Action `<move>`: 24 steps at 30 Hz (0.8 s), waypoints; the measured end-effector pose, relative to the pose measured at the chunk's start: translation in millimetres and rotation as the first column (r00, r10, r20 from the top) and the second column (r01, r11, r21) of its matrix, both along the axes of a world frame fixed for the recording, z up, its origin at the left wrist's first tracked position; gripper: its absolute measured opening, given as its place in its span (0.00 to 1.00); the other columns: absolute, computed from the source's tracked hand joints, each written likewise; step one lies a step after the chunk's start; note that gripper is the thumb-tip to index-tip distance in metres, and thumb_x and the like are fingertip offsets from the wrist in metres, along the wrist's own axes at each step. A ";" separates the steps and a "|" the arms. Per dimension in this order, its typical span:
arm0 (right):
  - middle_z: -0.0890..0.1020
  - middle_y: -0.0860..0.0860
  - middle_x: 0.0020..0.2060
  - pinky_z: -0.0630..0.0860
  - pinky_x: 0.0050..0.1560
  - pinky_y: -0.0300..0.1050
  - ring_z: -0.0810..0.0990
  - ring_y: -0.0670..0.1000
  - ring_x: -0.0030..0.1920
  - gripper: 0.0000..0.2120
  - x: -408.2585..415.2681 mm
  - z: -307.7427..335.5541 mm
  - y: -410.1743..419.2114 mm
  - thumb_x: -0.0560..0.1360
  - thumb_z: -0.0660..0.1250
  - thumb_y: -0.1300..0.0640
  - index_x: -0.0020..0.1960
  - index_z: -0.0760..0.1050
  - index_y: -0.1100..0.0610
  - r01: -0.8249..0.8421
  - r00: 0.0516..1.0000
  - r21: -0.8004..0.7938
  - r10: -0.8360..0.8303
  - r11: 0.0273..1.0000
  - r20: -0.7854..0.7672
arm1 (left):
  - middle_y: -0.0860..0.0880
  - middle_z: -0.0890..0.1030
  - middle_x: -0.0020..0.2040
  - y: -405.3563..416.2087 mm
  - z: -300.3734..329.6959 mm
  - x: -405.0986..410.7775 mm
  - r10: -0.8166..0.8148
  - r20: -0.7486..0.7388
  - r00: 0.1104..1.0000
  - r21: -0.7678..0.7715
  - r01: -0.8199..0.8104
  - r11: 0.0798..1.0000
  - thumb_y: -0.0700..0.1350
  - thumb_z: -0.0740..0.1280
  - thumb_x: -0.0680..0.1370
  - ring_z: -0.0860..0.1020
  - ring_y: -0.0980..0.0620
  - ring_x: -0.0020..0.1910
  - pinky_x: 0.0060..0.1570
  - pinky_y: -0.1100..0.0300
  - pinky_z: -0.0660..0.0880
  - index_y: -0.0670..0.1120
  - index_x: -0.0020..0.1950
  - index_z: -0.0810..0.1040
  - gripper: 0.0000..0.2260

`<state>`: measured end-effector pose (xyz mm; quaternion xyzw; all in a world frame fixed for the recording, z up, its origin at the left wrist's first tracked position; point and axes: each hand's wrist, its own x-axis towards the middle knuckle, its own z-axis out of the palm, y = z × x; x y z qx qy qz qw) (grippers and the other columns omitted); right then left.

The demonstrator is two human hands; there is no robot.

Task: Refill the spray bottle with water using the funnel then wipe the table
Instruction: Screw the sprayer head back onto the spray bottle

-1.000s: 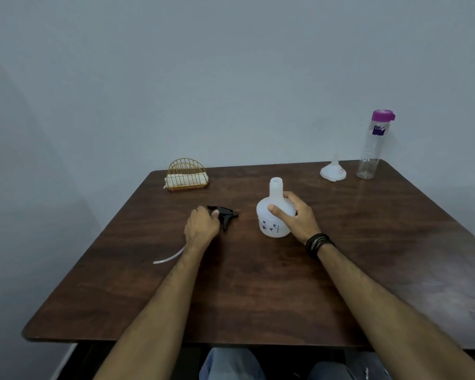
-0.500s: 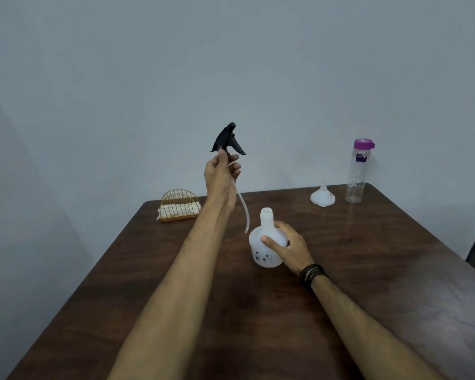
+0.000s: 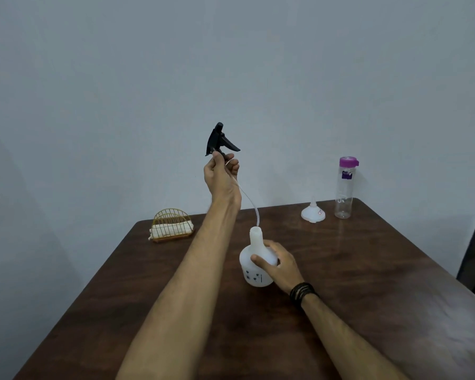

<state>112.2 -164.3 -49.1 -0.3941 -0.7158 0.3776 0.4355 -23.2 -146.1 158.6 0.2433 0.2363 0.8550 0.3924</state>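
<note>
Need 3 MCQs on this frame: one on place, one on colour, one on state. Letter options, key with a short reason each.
1. Where is the funnel?
A. In the spray bottle's neck
B. On the table, left of the water bottle
C. In the right hand

2. What colour is the water bottle's cap?
A. Purple
B. Green
C. Black

3. What state is the spray bottle in?
A. Trigger head screwed on
B. Lying on its side
C. Upright, neck open, trigger head held above it

Key:
1 B: the funnel sits wide end down near the far edge, beside the clear bottle.
2 A: the cap is purple.
3 C: the left hand holds the black head up with its tube hanging to just above the neck; the right hand grips the bottle.
</note>
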 end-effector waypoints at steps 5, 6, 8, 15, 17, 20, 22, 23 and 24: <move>0.78 0.42 0.56 0.72 0.51 0.33 0.77 0.41 0.56 0.25 0.8 -1.4 1.1 0.72 0.73 0.40 0.65 0.75 0.48 0.001 1.000 0.013 -0.001 1.000 -0.007 | 0.43 0.79 0.42 -4.0 -19.7 0.1 0.017 -0.076 0.997 -0.042 -0.020 0.999 0.46 0.63 0.85 0.78 0.54 0.33 0.37 0.63 0.76 0.40 0.57 0.73 0.09; 0.78 0.42 0.56 0.72 0.51 0.32 0.77 0.41 0.56 0.25 0.7 -1.5 1.3 0.72 0.73 0.40 0.65 0.75 0.48 0.002 1.000 0.014 -0.002 1.000 -0.009 | 0.43 0.79 0.43 -5.2 -23.8 0.7 0.022 -0.093 0.995 -0.052 -0.027 0.998 0.46 0.63 0.85 0.77 0.54 0.34 0.37 0.63 0.76 0.39 0.59 0.72 0.10; 0.78 0.43 0.56 0.71 0.50 0.32 0.77 0.41 0.56 0.25 0.5 -1.3 1.3 0.72 0.73 0.40 0.65 0.75 0.48 0.001 1.000 0.020 -0.001 1.000 -0.009 | 0.43 0.79 0.44 -7.8 -32.0 2.9 0.030 -0.134 0.991 -0.078 -0.040 0.996 0.45 0.63 0.85 0.78 0.53 0.35 0.39 0.62 0.77 0.39 0.61 0.71 0.10; 0.78 0.39 0.55 0.72 0.50 0.32 0.77 0.38 0.55 0.26 1.0 1.7 -2.3 0.66 0.68 0.30 0.61 0.73 0.38 -0.006 0.999 0.019 0.007 1.000 -0.036 | 0.47 0.84 0.47 -23.3 -80.4 14.7 0.025 -0.491 0.871 -0.196 -0.139 0.971 0.44 0.66 0.83 0.81 0.54 0.43 0.48 0.61 0.78 0.42 0.61 0.75 0.10; 0.78 0.39 0.55 0.72 0.51 0.32 0.77 0.38 0.56 0.26 1.8 2.1 -2.7 0.66 0.68 0.30 0.61 0.73 0.38 -0.002 0.999 0.029 0.003 1.000 -0.038 | 0.47 0.84 0.50 -28.8 -95.1 16.1 -0.016 -0.570 0.822 -0.200 -0.119 0.973 0.42 0.68 0.82 0.82 0.53 0.49 0.51 0.64 0.78 0.43 0.59 0.78 0.07; 0.78 0.39 0.56 0.71 0.50 0.32 0.77 0.39 0.56 0.28 1.7 0.6 -1.9 0.66 0.68 0.30 0.62 0.73 0.40 -0.003 0.999 0.016 0.004 1.000 -0.037 | 0.49 0.84 0.53 -36.5 -115.3 17.6 -0.043 -0.691 0.721 -0.197 -0.132 0.971 0.40 0.70 0.80 0.82 0.52 0.54 0.55 0.63 0.78 0.46 0.58 0.80 0.08; 0.78 0.42 0.56 0.72 0.51 0.32 0.77 0.40 0.57 0.30 1.5 0.6 -1.2 0.67 0.68 0.30 0.64 0.74 0.45 -0.007 0.999 0.022 0.008 1.000 -0.037 | 0.48 0.84 0.53 -40.7 -125.9 18.8 -0.041 -0.728 0.684 -0.194 -0.148 0.970 0.41 0.72 0.79 0.83 0.52 0.54 0.55 0.62 0.78 0.45 0.59 0.80 0.09; 0.78 0.42 0.57 0.72 0.52 0.32 0.77 0.41 0.57 0.32 1.1 0.9 -1.1 0.67 0.69 0.30 0.65 0.74 0.47 -0.012 0.999 0.025 0.013 1.000 -0.039 | 0.48 0.84 0.52 -42.9 -129.4 19.1 -0.028 -0.735 0.677 -0.189 -0.165 0.968 0.41 0.72 0.79 0.83 0.52 0.53 0.54 0.63 0.78 0.45 0.58 0.80 0.08; 0.78 0.43 0.57 0.73 0.53 0.33 0.77 0.41 0.57 0.33 0.9 1.3 -1.1 0.67 0.69 0.30 0.65 0.74 0.47 -0.017 0.999 0.025 0.018 1.000 -0.044 | 0.49 0.84 0.50 -44.0 -131.7 19.1 -0.015 -0.736 0.677 -0.184 -0.179 0.966 0.41 0.73 0.78 0.82 0.52 0.51 0.52 0.64 0.78 0.45 0.56 0.80 0.07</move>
